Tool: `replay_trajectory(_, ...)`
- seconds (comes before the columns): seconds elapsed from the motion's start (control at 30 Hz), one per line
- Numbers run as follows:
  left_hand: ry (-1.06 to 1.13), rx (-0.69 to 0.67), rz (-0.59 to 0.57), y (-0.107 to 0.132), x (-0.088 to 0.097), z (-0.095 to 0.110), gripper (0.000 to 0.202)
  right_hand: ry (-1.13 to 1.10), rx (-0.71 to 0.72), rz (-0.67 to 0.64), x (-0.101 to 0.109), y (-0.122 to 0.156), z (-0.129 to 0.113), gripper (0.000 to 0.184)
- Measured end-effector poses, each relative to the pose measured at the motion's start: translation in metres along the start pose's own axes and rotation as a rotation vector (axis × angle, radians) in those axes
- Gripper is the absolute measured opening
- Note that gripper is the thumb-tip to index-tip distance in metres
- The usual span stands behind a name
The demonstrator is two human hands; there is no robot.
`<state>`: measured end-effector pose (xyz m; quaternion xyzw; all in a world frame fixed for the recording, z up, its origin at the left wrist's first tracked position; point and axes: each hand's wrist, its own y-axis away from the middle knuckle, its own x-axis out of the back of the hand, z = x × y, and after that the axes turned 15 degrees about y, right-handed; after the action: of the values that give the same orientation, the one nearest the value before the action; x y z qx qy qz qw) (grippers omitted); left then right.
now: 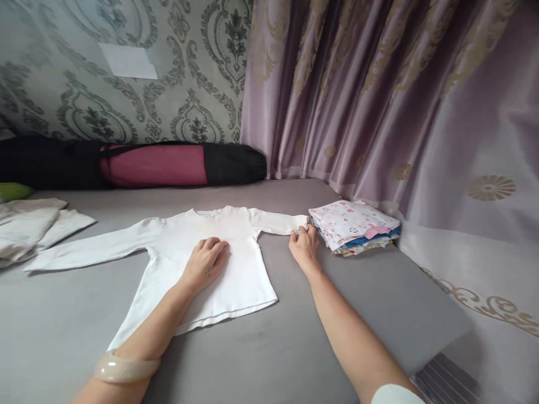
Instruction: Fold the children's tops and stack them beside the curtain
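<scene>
A white long-sleeved shirt (236, 252) lies spread on the grey bed surface, its two sleeves stretched out to the sides. My left hand (206, 262) rests palm down on the shirt's chest, fingers loosely bent and holding nothing that I can see. At the end of the right-hand sleeve, my right hand (305, 247) pinches the cuff between thumb and fingers. Just beyond that hand sits a stack of folded clothes (353, 224), with a white piece printed in pink on top. The shirt's lower left part is partly covered by my left forearm.
Pale crumpled clothes (37, 224) lie at the left edge, near a green object (14, 192). A long black and maroon bag (155, 165) runs along the wall at the back. Purple curtains (379, 112) hang down the right side, beside the bed's edge.
</scene>
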<state>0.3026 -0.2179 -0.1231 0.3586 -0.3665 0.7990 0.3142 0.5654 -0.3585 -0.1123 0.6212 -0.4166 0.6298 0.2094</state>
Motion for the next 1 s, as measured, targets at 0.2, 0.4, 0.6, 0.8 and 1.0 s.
replay_trajectory(0.2, -0.005, 0.046, -0.028, -0.003, 0.001, 0.005, 0.032, -0.232, 0.083, 0.082, 0.005, -0.011, -0.008, 0.041)
replay_trajectory(0.4, -0.010, 0.191, -0.153, -0.017, 0.011, 0.014, 0.028, -0.602, -0.095, 0.184, 0.024, -0.051, -0.043, 0.031)
replay_trajectory(0.6, 0.001, 0.320, -0.196, -0.036, 0.012, 0.021, 0.024, -1.473, -0.502, 0.030, 0.047, -0.076, -0.091, 0.034)
replay_trajectory(0.8, -0.011, 0.351, -0.210, -0.049, 0.009, 0.018, 0.021, -1.643, -0.557, -0.042, 0.063, -0.070, -0.119, 0.017)
replay_trajectory(1.0, 0.043, 0.334, -0.165, -0.069, 0.002, 0.007, 0.022, -1.684, -0.511, -0.020, 0.073, -0.068, -0.121, 0.029)
